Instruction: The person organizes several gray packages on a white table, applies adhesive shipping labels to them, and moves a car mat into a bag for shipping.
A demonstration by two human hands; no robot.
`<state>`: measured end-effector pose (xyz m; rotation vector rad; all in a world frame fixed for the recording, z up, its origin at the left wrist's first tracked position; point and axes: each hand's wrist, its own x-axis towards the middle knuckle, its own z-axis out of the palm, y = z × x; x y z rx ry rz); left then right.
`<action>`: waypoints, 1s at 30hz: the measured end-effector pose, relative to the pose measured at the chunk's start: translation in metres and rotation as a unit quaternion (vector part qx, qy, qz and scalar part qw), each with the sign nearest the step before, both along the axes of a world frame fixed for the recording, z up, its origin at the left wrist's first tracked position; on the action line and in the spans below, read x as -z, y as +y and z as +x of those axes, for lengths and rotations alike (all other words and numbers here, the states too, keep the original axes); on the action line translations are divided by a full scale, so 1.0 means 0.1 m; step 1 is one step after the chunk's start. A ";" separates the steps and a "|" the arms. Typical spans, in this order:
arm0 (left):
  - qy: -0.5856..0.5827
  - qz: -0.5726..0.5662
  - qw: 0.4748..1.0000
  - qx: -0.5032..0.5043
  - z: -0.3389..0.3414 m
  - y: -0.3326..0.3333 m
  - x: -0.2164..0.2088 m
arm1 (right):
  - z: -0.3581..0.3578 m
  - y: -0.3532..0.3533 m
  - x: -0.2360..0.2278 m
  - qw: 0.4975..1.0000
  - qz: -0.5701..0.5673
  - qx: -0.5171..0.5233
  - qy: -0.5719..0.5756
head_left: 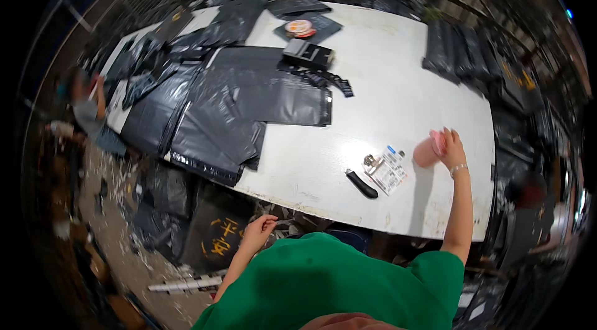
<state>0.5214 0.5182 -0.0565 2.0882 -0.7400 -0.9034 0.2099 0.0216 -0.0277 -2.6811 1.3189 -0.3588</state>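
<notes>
On the right part of the white table [367,44] stands a pink tumbler [426,153]. My right hand [454,151] has its fingers closed around the tumbler's lid end. A bracelet circles that wrist. Off the table's front edge hangs my left hand [256,234], fingers curled together with nothing visible in them. Between the hands, a black-handled knife [362,184] lies on the table, its blade side hard to make out. Beside it are a printed paper label sheet [388,172] and a small metal clip [372,161] at the sheet's upper left.
Flat black plastic bags [249,90] cover the left of the table. A black box [308,54] and an orange-white tape roll [299,28] sit behind. Folded black bags [457,50] hang over the right edge. At far left a person [90,109] stands.
</notes>
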 end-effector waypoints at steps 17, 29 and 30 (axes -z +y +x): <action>0.010 -0.065 0.992 -0.107 -0.22 0.38 0.28 | -0.03 -0.25 0.29 0.990 -0.126 -0.017 0.069; -0.074 0.050 0.960 -0.265 -0.15 1.61 0.73 | 1.92 2.52 1.15 0.919 0.262 -0.257 -0.145; -0.079 0.058 0.956 -0.276 -0.18 1.72 0.72 | 2.10 2.71 1.14 0.897 0.282 -0.311 -0.138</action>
